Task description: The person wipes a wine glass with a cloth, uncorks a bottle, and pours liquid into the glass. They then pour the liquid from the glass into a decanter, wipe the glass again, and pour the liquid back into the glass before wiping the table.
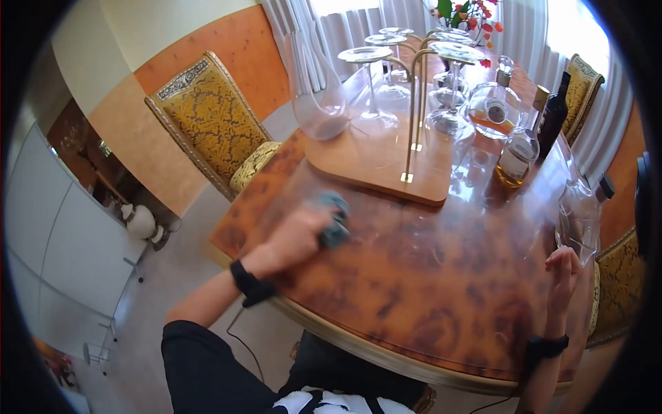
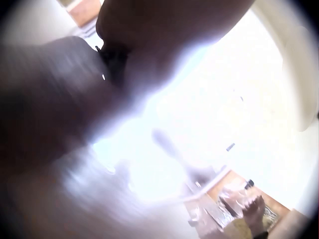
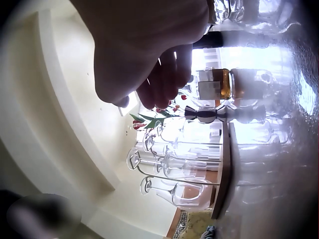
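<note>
My left hand (image 1: 296,236) grips a crumpled teal-grey cloth (image 1: 334,231) against the glossy wooden table (image 1: 386,276), left of its middle; both are slightly blurred. In the left wrist view that hand is dark and smeared, and the cloth cannot be made out. My right hand (image 1: 564,272) is by the table's right side, fingers loosely bent, holding nothing visible. Just beyond it is a clear glass decanter (image 1: 578,214) with a dark stopper; whether they touch cannot be told. The right wrist view shows the right hand (image 3: 154,59) with its fingers bent, above the tabletop.
A wooden stand (image 1: 358,176) holds upside-down stemmed glasses on brass rods, with a large glass vessel (image 1: 314,103) at its left. Farther right are an amber-filled bottle (image 1: 516,160), a round decanter (image 1: 491,110) and a dark bottle (image 1: 554,117). Yellow patterned chairs (image 1: 207,114) flank the table.
</note>
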### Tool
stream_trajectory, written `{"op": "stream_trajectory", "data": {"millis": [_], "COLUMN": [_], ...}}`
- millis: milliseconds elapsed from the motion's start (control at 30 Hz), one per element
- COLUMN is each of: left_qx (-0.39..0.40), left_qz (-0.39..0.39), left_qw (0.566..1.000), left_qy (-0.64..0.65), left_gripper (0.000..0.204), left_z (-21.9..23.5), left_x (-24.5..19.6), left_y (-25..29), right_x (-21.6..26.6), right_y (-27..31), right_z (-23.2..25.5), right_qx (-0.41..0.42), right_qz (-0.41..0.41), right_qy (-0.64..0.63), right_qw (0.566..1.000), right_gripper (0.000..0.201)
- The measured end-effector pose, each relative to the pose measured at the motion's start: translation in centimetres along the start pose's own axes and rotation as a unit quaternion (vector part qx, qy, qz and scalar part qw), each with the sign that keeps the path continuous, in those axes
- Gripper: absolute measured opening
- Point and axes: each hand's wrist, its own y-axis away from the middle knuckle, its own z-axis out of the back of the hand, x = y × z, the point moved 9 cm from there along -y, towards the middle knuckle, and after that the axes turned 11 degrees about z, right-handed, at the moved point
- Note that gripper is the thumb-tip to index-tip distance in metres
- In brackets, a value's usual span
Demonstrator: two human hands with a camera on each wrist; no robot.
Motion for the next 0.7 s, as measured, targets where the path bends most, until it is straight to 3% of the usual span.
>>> {"op": "stream_trajectory", "data": {"millis": [33,100,200,267,300,400,500,567,700], "left_qx": [-0.033,-0.109,0.017,0.128,0.178,0.191,0.082,0.087,0.146], "left_qz": [0.083,0.083,0.038,-0.051,-0.107,-0.164,-0.096,-0.058,-0.127], "left_qw": [0.996,0.990,0.999,0.987,0.977,0.966,0.985,0.984,0.973], "left_qy": [0.019,-0.032,0.031,0.084,0.045,0.053,-0.119,-0.142,-0.128], "left_gripper": [0.034,0.036,0.046,0.053,0.059,0.061,0.065,0.065,0.065], "left_z": [1.9,3.4,-0.5,-3.7,-4.6,-5.2,-4.9,-5.4,-10.2], "left_x": [3.7,8.0,0.2,-5.9,-8.7,-11.1,-7.6,-7.1,-14.5], "left_y": [0.6,2.3,5.4,7.7,9.1,9.6,5.3,2.5,-0.7], "right_x": [0.0,-0.5,-0.4,-0.5,-0.4,-0.3,0.5,1.7,3.1], "right_y": [0.1,0.1,0.4,0.2,0.3,0.2,0.0,-0.3,-0.8], "right_z": [-0.1,-0.7,-0.1,-0.3,-0.3,-0.7,-1.7,-2.5,-2.8], "right_qx": [0.001,0.008,0.004,0.007,0.003,0.005,0.021,0.046,0.012], "right_qz": [-0.003,-0.013,-0.020,-0.018,-0.018,-0.021,-0.008,0.010,0.028], "right_qy": [0.009,0.007,0.015,0.013,0.013,0.024,0.054,0.074,0.061], "right_qw": [1.000,1.000,1.000,1.000,1.000,0.999,0.998,0.996,0.998], "right_gripper": [0.038,0.037,0.036,0.036,0.036,0.036,0.036,0.036,0.037]}}
